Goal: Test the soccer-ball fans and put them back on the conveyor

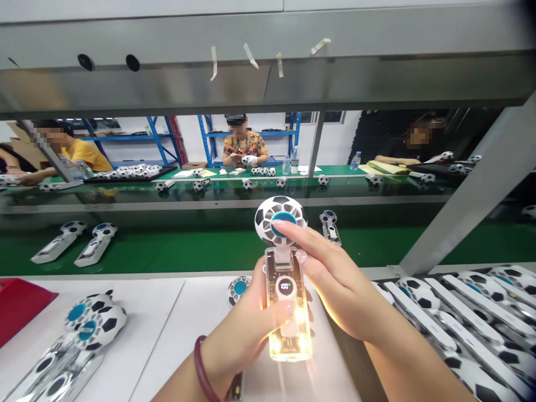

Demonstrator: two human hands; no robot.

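Soccer-ball fan — left fingers snug around glowing handle — right fingers loosely extended, index on blue hub

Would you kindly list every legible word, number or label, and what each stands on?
"100": on the round display of the held lit device.
Too blurred: print near the device's lower end.
Too small: mark on the lower-left blue disc.
Too small: labels on the bottles.
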